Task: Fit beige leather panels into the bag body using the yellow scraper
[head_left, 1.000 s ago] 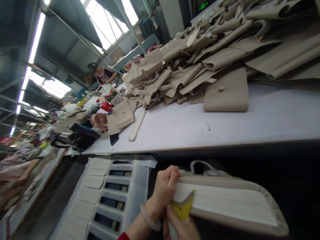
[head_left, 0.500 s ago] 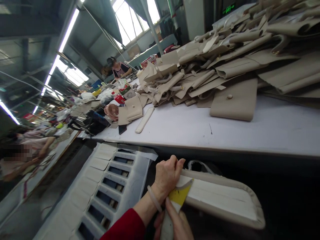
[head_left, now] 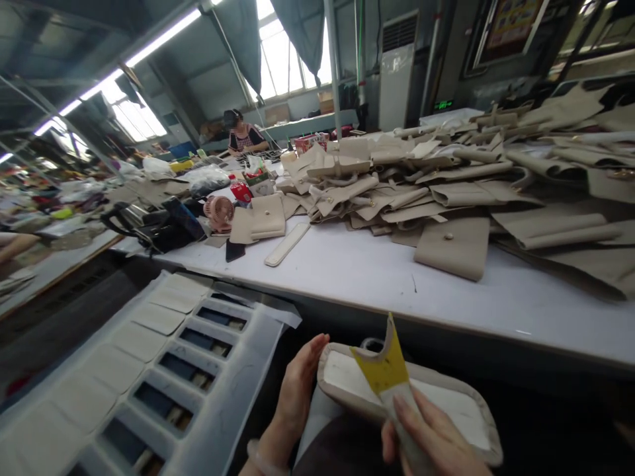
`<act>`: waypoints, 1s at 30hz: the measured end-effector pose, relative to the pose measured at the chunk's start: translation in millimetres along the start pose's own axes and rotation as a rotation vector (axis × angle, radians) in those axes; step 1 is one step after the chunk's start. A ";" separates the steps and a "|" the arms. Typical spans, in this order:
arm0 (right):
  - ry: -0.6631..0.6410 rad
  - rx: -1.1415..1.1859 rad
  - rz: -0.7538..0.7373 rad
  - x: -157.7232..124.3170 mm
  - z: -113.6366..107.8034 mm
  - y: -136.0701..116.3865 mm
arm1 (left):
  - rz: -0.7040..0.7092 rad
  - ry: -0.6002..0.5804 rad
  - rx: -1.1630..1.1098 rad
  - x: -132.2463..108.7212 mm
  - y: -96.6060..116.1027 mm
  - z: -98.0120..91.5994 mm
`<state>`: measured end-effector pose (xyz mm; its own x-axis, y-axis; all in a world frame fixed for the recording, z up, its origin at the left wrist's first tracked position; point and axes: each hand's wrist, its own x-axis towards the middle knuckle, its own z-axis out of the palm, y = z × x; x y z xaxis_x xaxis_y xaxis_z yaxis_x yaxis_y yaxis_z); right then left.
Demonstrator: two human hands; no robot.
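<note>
A long rounded piece [head_left: 459, 410] with a white panel and beige rim lies over the lap at the lower centre. My left hand [head_left: 298, 383] rests against its left end, fingers straight and together, palm turned toward it. In my right hand [head_left: 421, 430] is a scraper [head_left: 384, 370] with a yellow, notched blade and a pale handle. The blade points up and lies over the white panel. Whether it touches the panel I cannot tell. A pale bracelet rings my left wrist.
Beige leather-like pieces [head_left: 446, 185] are heaped on the white table [head_left: 347, 271]. Near its edge are a narrow strip [head_left: 288, 244] and a pink fan [head_left: 219, 213]. A slotted tray [head_left: 198, 370] with pale panels stands at lower left. A person [head_left: 244, 135] sits behind.
My left hand has gone from a fist across the piece to straight fingers at its left end. The scraper has moved right and now points upward. The view has turned and levelled.
</note>
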<state>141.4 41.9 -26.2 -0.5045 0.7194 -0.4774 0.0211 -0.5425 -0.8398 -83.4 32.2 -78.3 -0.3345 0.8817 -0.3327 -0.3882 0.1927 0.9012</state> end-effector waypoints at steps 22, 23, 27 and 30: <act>0.476 -1.066 -0.461 127.8 -120.6 -98.9 | -0.144 -0.038 -0.006 5.6 -10.5 3.8; 0.489 -0.984 -0.437 107.8 -125.7 -88.4 | -0.176 -0.025 -0.014 9.6 -10.6 6.2; 0.542 -0.594 -0.311 35.0 -131.7 -30.0 | -0.241 0.019 0.027 19.4 -9.5 10.7; 0.563 -0.337 -0.226 8.0 -120.3 9.0 | -0.221 0.011 0.130 19.1 -7.3 5.8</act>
<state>241.4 94.9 -68.7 -0.0055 0.9639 -0.2661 0.2808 -0.2539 -0.9256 -81.9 50.2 -89.6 -0.2630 0.8076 -0.5279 -0.3391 0.4348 0.8342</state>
